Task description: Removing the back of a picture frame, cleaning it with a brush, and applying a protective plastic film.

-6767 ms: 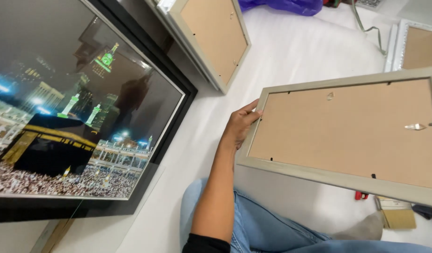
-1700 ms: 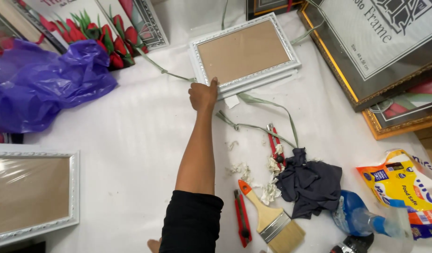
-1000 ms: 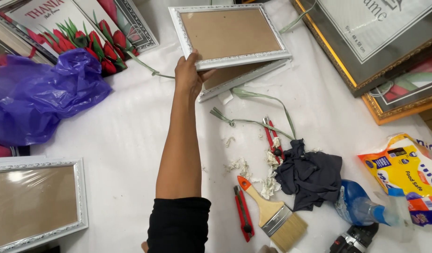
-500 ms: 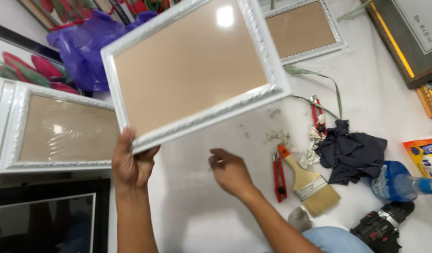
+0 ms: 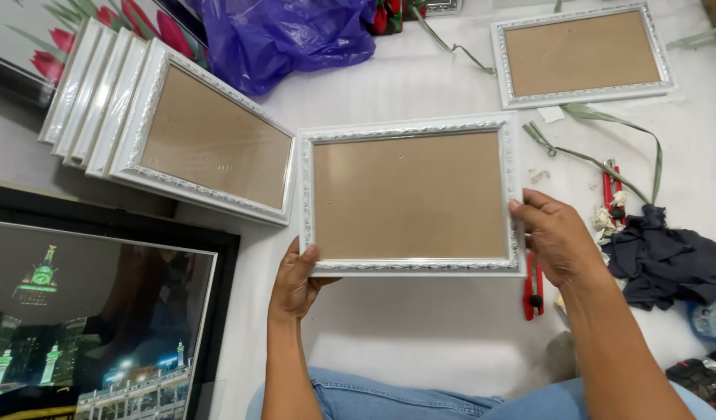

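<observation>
1. Two hands on one white ornate picture frame (image 5: pixel 410 196), head view: left hand (image 5: pixel 296 278) pinching the bottom-left corner, thumb on the front rim; right hand (image 5: pixel 555 238) clamped on the right edge, fingers wrapped behind.
2. Held flat, glass side up, brown backing showing through, above the white table (image 5: pixel 420 334) and over the lap in blue jeans (image 5: pixel 389 398).
3. Changed since half a second ago: then tilted high, gripped by the left hand alone with the right reaching up; now lowered, levelled, both hands gripping. Reads as brought in for close handling.
4. Just left: stack of white frames (image 5: pixel 140 124) leaning in a row, nearest corner almost touching the held one. Below that, large black-framed night cityscape print (image 5: pixel 86 311).
5. Top right: another white frame (image 5: pixel 582 53) lying flat, well apart. Top centre: purple plastic bag (image 5: pixel 288 35).
6. Right of the right hand: red utility knife (image 5: pixel 532 284) partly under the wrist, dark cloth (image 5: pixel 665 257), green strapping (image 5: pixel 599 148).
</observation>
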